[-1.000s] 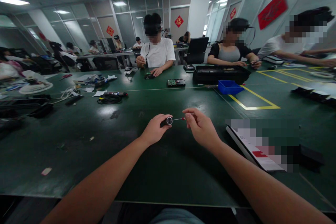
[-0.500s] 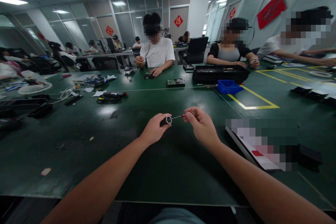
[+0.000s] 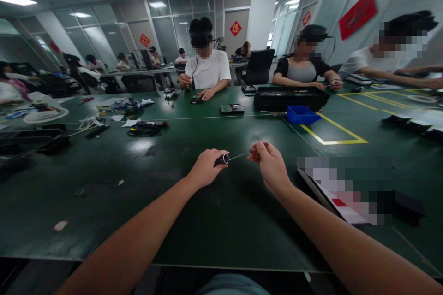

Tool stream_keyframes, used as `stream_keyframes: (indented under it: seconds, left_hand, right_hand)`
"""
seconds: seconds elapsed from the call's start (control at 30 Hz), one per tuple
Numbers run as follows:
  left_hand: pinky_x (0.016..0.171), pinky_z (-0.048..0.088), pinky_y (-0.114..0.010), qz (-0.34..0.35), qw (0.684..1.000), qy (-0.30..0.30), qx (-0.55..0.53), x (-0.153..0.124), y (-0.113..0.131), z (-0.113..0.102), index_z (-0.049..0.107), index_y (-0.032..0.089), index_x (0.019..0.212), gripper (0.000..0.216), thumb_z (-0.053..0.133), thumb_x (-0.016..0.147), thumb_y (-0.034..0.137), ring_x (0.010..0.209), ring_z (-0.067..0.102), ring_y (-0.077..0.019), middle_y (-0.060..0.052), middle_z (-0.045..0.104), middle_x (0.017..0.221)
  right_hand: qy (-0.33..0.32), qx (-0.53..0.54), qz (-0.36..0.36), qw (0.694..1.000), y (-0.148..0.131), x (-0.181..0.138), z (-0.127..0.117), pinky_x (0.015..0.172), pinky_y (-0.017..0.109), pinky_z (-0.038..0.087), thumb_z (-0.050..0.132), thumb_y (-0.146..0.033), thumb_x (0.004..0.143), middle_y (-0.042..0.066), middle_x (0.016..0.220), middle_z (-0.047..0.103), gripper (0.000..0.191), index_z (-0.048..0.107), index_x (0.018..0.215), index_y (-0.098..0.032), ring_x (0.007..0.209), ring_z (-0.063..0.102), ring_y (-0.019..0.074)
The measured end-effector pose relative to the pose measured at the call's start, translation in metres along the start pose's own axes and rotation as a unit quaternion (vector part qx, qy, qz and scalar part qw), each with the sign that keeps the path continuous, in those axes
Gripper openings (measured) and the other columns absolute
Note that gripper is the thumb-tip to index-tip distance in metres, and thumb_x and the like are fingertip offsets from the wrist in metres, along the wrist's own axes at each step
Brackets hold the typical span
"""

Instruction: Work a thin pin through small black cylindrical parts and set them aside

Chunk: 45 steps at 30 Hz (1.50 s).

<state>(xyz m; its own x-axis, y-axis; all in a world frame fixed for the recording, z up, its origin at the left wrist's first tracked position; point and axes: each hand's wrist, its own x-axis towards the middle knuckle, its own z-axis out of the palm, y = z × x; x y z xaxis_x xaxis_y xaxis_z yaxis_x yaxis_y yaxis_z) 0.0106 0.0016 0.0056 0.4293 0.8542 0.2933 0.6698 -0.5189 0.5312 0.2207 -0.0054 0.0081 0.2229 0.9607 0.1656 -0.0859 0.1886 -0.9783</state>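
Note:
My left hand is closed round a small black cylinder with a silvery end, held just above the green table. My right hand pinches the red handle of a thin screwdriver. Its metal shaft slants down to the left and its tip meets the cylinder's end. Both forearms reach in from the bottom of the view.
A flat white and red strip with a black part lies right of my right hand. Farther off are a blue bin, a long black tray, a circuit board, coiled cables and yellow floor-tape lines. Three people sit across the table.
My right hand has lifted and drawn a little to the right, so the screwdriver now slants more steeply. My left hand and the cylinder have barely moved.

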Motion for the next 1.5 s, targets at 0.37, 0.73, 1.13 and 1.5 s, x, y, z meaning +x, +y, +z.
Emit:
stream_keyframes:
  seconds: [0.37, 0.73, 1.13, 1.5]
  left_hand:
    - [0.097, 0.044, -0.045, -0.014, 1.0, -0.014, 0.024, -0.002, -0.001, 0.003, 0.064, 0.025, 0.126, 0.039, 0.069, 0.087, 0.024, 0.105, 0.058, -0.0266, -0.006, 0.068, 0.114]
    - [0.098, 0.045, -0.043, -0.048, 0.996, 0.01, -0.071, -0.001, -0.003, 0.005, 0.063, 0.022, 0.122, 0.035, 0.067, 0.088, 0.023, 0.108, 0.059, -0.0249, -0.007, 0.066, 0.115]
    - [0.052, 0.044, -0.023, -0.163, 0.872, 0.118, -0.446, 0.005, 0.006, -0.025, 0.055, 0.018, 0.101, 0.031, 0.062, 0.089, 0.047, 0.061, 0.054, -0.0112, -0.002, 0.056, 0.08]
    - [0.081, 0.05, -0.034, -0.089, 0.993, -0.073, -0.019, 0.017, 0.014, -0.03, 0.072, 0.024, 0.111, 0.029, 0.055, 0.087, 0.027, 0.09, 0.066, -0.0221, -0.006, 0.071, 0.107]
  right_hand:
    - [-0.055, -0.219, -0.11, 0.968, -0.018, -0.012, 0.002, 0.071, 0.034, 0.047, 0.045, -0.045, 0.097, 0.004, 0.079, 0.068, 0.026, 0.058, 0.092, -0.022, 0.073, 0.063, 0.0199]
    - [-0.033, -0.291, -0.154, 0.944, -0.021, -0.012, -0.002, 0.073, 0.037, 0.046, 0.043, -0.04, 0.099, 0.006, 0.084, 0.069, 0.022, 0.056, 0.094, -0.023, 0.078, 0.066, 0.0233]
    - [-0.023, -0.263, -0.156, 0.952, -0.019, -0.01, -0.007, 0.071, 0.035, 0.048, 0.043, -0.043, 0.099, 0.005, 0.081, 0.068, 0.027, 0.059, 0.094, -0.021, 0.076, 0.066, 0.0218]
    - [-0.022, -0.256, -0.159, 0.953, -0.023, -0.011, -0.006, 0.071, 0.035, 0.047, 0.043, -0.043, 0.1, 0.005, 0.081, 0.068, 0.028, 0.06, 0.095, -0.021, 0.077, 0.066, 0.0217]
